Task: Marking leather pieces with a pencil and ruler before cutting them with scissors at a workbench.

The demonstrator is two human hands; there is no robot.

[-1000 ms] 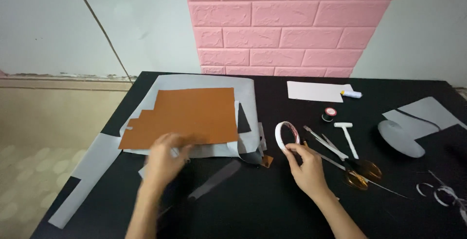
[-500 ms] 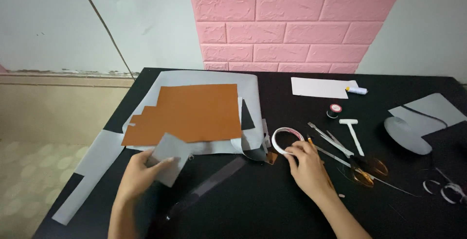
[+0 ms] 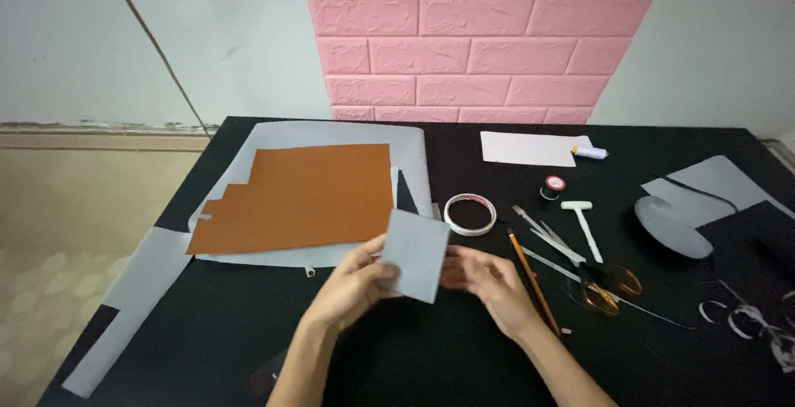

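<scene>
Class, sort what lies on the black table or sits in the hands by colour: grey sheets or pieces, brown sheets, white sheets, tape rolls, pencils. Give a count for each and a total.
Grey: 4 – the small grey piece held by both hands, large grey sheet, grey strip, grey offcut
Brown sheet: 1
White sheet: 1
Tape roll: 1
Pencil: 1
Total: 8

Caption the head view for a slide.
Both hands, left hand and right hand, hold a grey square piece over the black table.
</scene>
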